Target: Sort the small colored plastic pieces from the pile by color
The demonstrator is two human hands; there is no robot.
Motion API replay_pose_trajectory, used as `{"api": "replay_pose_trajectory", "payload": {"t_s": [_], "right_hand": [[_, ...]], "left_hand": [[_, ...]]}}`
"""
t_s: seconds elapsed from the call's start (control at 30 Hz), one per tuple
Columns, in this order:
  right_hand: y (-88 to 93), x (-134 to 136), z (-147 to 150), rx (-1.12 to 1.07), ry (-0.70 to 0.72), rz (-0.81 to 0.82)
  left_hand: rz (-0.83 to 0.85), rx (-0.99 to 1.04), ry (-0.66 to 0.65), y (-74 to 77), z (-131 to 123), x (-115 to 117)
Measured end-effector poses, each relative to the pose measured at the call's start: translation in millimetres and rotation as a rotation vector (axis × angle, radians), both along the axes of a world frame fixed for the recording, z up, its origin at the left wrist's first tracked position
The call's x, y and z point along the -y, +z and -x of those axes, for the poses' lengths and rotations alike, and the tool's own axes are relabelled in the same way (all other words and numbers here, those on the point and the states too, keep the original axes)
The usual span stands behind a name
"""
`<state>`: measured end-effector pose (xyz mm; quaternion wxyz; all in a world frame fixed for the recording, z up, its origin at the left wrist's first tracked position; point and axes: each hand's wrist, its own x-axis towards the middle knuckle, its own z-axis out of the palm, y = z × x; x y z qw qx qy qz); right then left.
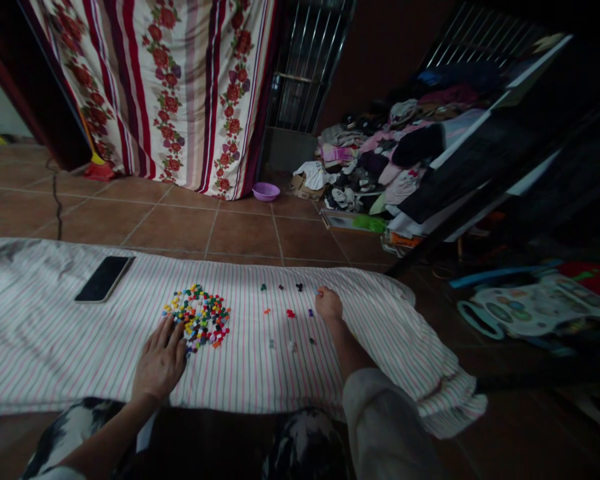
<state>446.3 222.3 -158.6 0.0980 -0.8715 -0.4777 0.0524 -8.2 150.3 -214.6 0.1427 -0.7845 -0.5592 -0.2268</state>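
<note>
Multicoloured, small, chunky beads (205,319) could scatter if the flattened left hand (160,357) at their edge slides; the curled right hand's (330,305) grip I cannot tell.

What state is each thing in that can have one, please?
Left hand: palm down, fingertips at the pile's edge.
Right hand: fingers curled; grip unclear.
Multicoloured pile: loose, mixed small pieces.
Red cluster: set apart from the pile.
Smartphone: flat, screen dark.
Striped cloth: spread, wrinkled.
Floral curtain: hanging.
Purple basin: upright.
</note>
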Motion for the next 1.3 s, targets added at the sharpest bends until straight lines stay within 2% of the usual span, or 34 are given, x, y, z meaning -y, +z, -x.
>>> {"api": "replay_pose_trajectory", "payload": {"t_s": [0.23,0.43,0.83,1.03,1.3], "right_hand": [[-4.5,-6,1,0.016,0.005,-0.044],[-4.4,-9,0,0.016,0.024,-0.081],[-6.1,-19,-10,0.038,0.132,-0.027],[-9.4,-21,-18,0.044,0.079,-0.042],[-2.8,-21,-20,0.007,0.037,0.020]], "left_hand": [[0.059,0.069,-0.038,0.0,1,0],[-0.005,0.044,-0.014,0.2,-1,0],[-0.011,0.037,-0.028,-0.9,0,0],[-0.028,0.033,-0.026,-0.7,-1,0],[-0.008,0.005,0.001,1.9,-2,0]]}}
